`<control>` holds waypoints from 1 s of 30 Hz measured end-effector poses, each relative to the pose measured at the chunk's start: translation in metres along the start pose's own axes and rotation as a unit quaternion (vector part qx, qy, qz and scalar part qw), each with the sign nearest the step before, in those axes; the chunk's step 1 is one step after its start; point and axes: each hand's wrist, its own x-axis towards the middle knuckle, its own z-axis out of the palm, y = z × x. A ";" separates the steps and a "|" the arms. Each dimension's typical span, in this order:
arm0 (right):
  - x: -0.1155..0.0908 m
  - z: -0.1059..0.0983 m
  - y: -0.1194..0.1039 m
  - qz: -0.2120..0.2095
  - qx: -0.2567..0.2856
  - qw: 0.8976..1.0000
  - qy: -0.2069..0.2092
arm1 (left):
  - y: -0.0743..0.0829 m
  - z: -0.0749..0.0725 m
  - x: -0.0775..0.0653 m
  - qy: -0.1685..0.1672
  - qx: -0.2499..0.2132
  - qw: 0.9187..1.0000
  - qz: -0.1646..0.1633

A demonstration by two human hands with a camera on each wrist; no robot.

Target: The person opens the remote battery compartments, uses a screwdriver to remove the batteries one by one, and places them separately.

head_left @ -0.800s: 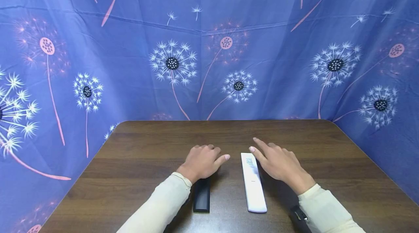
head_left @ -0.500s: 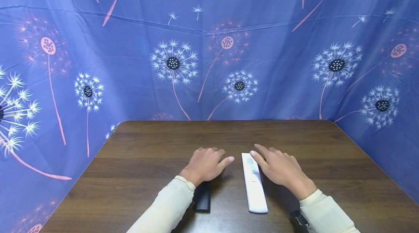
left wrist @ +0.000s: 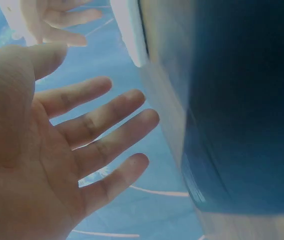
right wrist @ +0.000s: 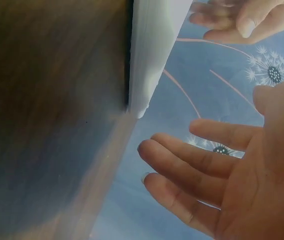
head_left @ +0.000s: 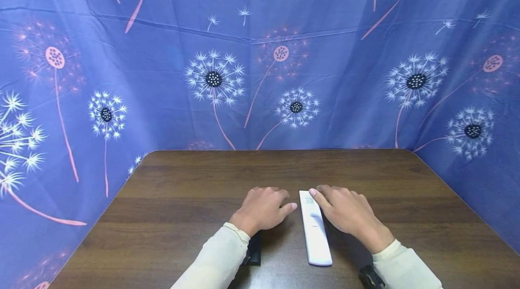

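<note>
A slim white remote control (head_left: 317,239) with a QR code at its far end lies lengthwise on the table. To its left is a black bar-shaped object (head_left: 255,253), mostly hidden under my left wrist and sleeve. My left hand (head_left: 264,207) hovers between the two, thumb pointing at the white remote's left edge. Its fingers are spread and loosely bent in the left wrist view, with nothing in the palm. My right hand (head_left: 347,212) is over the remote's far right side, thumb tip overlapping the QR end. In the right wrist view its palm holds nothing.
A brown wood-grain table (head_left: 170,216) fills the lower view. Behind it and at both sides hangs a blue curtain (head_left: 345,76) with a dandelion print. A dark strapped device (head_left: 370,276) shows under the right sleeve.
My left hand has moved right and a little nearer, covering more of the black object. My right fingers have drawn down closer to the white remote. Both objects lie where they were.
</note>
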 end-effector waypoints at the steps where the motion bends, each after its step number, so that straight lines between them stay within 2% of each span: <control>1: -0.001 0.000 0.000 0.001 0.000 1.000 -0.002 | 0.002 0.000 0.000 -0.004 0.000 1.000 0.001; 8: -0.008 -0.007 0.004 0.006 -0.006 1.000 -0.014 | 0.018 0.000 -0.004 -0.022 -0.004 1.000 0.016; 20: -0.018 -0.011 0.013 0.021 -0.012 1.000 -0.019 | 0.041 0.002 -0.003 -0.030 0.027 0.999 0.027; 30: -0.029 -0.008 0.011 0.022 -0.010 0.999 -0.029 | 0.052 0.009 0.001 -0.026 0.028 0.999 0.001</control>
